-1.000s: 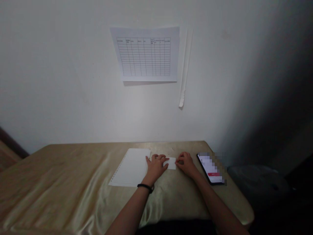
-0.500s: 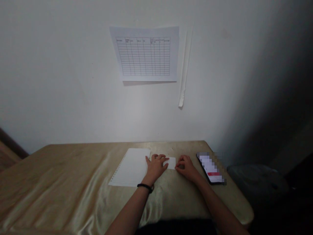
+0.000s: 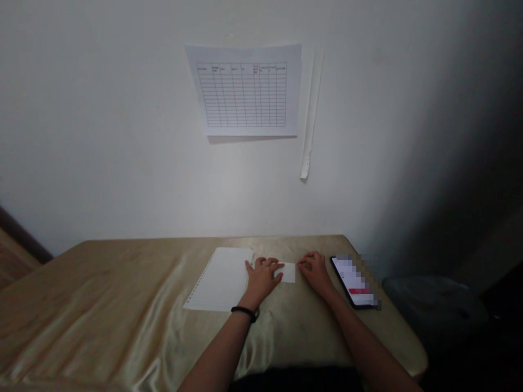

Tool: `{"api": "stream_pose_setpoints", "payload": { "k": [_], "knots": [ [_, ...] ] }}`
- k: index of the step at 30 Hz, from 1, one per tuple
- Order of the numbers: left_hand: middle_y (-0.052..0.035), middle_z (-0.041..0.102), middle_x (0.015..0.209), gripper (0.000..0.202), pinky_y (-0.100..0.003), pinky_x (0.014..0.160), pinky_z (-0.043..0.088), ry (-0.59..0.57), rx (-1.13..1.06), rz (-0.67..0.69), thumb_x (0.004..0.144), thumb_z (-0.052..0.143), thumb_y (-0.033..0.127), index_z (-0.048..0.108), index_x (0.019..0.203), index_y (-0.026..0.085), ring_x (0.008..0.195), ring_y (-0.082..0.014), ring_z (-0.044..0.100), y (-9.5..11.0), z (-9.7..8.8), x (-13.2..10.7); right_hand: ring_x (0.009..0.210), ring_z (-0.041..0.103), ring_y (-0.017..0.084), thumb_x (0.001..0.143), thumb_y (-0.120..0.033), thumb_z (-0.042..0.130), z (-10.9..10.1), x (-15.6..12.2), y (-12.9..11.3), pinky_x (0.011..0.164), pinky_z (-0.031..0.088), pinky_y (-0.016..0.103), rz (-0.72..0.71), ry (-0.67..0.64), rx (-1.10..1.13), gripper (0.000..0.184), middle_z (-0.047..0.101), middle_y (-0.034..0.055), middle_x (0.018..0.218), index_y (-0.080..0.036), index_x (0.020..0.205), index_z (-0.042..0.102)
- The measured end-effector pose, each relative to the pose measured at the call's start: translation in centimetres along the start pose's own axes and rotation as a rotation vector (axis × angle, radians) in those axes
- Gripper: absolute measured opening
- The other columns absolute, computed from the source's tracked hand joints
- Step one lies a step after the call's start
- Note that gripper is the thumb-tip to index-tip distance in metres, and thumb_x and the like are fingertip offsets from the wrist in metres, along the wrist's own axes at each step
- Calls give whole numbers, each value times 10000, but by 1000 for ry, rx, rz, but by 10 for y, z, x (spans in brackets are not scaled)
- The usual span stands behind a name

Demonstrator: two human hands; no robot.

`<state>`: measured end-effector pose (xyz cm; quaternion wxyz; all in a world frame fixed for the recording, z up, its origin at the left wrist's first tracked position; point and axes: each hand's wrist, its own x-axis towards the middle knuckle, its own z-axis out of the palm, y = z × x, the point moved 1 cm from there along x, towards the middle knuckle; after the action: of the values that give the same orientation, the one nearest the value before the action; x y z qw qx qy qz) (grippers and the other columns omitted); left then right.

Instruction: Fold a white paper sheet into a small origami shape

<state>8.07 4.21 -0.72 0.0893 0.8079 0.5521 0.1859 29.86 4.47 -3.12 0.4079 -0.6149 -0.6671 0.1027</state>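
A small white paper piece (image 3: 288, 272) lies on the table covered with a shiny tan cloth (image 3: 122, 305). My left hand (image 3: 263, 275) rests flat on its left part, fingers spread, a black band on the wrist. My right hand (image 3: 314, 268) sits just right of the paper with its fingers curled down onto the cloth; I cannot see anything in them. A white perforated sheet (image 3: 220, 279) lies left of my left hand.
A phone (image 3: 354, 281) with a lit screen lies to the right of my right hand near the table's right edge. A printed table sheet (image 3: 245, 90) and a white strip (image 3: 310, 114) hang on the wall. A dark rounded object (image 3: 433, 307) sits beyond the table's right edge.
My right hand has come off the paper's right edge and shifted slightly right and away. The left hand stays pressed on the paper.
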Motion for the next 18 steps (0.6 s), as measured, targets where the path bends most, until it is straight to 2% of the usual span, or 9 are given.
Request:
{"api": "stream_pose_setpoints", "payload": {
  "k": [6,18],
  "knots": [
    [20,613,1373,321,-831,1073,62,-5,6,-5,923,595,436,651,1238,459,1328,-337,407,0,0,0,1134,495,260,830,-235,684,6,15,2,1041,399,403,-31,-88,-84,99,591,87,1106,-252,848,779],
    [33,590,1402,352,-835,1070,62,-34,49,-8,930,581,446,615,1280,471,1358,-342,377,0,0,0,1114,498,254,835,-223,677,7,16,0,1010,402,387,-53,-116,-112,102,592,85,1084,-252,852,773]
  ]
}}
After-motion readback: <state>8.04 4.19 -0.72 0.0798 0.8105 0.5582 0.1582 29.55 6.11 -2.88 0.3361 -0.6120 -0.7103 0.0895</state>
